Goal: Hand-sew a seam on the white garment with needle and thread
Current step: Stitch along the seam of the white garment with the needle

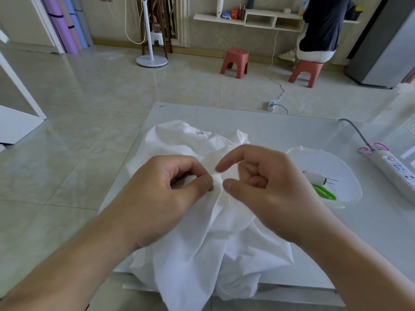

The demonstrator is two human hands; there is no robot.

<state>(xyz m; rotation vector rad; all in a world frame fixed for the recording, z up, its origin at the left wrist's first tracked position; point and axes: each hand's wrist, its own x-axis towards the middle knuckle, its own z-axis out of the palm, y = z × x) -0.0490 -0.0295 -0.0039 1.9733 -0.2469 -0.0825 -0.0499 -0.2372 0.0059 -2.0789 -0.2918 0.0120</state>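
The white garment (202, 239) lies bunched on a glass table (280, 122) and hangs over its near edge. My left hand (166, 194) pinches a raised fold of the cloth between thumb and forefinger. My right hand (269, 185) hovers just right of that fold, its thumb tip touching the cloth and its forefinger stretched above, apart from the thumb. No needle or thread shows in either hand; they are too fine to make out. A white thread spool with needles stuck in it (315, 177) lies in a clear tray.
The clear plastic tray (345, 198) at the right also holds green scissors (324, 192). A white power strip (395, 169) lies at the table's right edge. Beyond, two red stools (234, 62) stand on the tiled floor, and a person (321, 25) sits on one.
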